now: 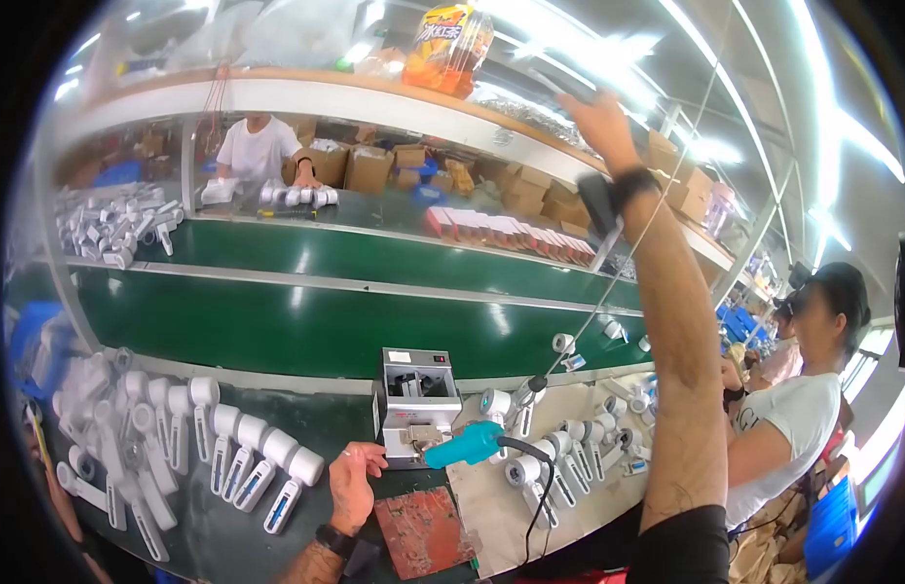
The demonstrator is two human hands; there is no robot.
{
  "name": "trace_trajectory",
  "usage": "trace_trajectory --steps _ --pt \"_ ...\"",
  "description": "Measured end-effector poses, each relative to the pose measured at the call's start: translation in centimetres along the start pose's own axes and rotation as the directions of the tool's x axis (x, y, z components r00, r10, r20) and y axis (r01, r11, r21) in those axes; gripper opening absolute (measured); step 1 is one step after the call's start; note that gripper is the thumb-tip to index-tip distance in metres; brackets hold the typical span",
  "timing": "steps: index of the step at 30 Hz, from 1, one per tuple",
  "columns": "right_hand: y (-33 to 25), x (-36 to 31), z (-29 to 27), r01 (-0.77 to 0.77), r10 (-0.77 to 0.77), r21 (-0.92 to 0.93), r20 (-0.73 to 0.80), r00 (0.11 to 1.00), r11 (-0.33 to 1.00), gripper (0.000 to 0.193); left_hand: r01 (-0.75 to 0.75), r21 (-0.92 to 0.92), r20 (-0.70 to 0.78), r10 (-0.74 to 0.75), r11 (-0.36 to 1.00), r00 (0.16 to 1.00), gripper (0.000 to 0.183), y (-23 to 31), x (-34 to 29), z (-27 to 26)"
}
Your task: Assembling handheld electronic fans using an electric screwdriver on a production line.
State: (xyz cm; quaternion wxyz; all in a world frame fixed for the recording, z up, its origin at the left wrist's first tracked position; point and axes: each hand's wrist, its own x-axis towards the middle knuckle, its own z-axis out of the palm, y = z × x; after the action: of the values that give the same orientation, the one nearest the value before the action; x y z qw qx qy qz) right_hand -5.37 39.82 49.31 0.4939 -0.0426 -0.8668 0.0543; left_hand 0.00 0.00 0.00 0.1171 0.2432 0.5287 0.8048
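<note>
My left hand (353,484) is just left of the small grey box-shaped machine (416,401), its fingers curled together. Whatever the fingertips may hold is too small to make out. High at the upper right, my right hand (600,125) is raised to the shelf edge and smeared by motion, so its grip is unclear. A teal electric screwdriver (464,446) with a black cord hangs in front of the machine. Below it lies a worn red mat (423,532). White round-headed handheld devices (295,487) with long handles stand in a row left of my left hand.
More white devices (569,453) lie on the right board, and a heap of white parts (107,428) fills the left. Beyond runs a green conveyor belt (306,326). A shelf (306,95) crosses above. One co-worker (259,151) is across the belt, another (788,409) at right.
</note>
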Motion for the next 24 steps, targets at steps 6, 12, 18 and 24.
trace_trajectory --steps 6,12,18,24 --pt "-2.1 0.0 2.0 -0.216 0.238 -0.445 -0.007 0.971 0.869 0.085 -0.022 0.113 0.11 0.01 0.993 0.994 0.037 0.1 0.9 0.1" --pt "-5.1 -11.9 -4.3 0.055 -0.095 -0.144 -0.287 0.953 0.988 0.044 -0.043 0.1 0.075 0.035 0.994 0.997 0.033 0.8 0.4 0.0" --pt "-16.5 -38.9 -11.4 -0.013 0.211 0.819 -0.133 0.968 0.574 0.027 -0.098 0.188 0.105 0.079 0.977 0.991 0.025 0.6 1.1 0.1" --pt "-23.0 -51.9 0.0 -0.473 0.41 0.538 0.242 0.879 0.698 0.065 -0.121 0.317 0.051 0.111 0.941 0.993 0.024 1.5 1.1 1.1"
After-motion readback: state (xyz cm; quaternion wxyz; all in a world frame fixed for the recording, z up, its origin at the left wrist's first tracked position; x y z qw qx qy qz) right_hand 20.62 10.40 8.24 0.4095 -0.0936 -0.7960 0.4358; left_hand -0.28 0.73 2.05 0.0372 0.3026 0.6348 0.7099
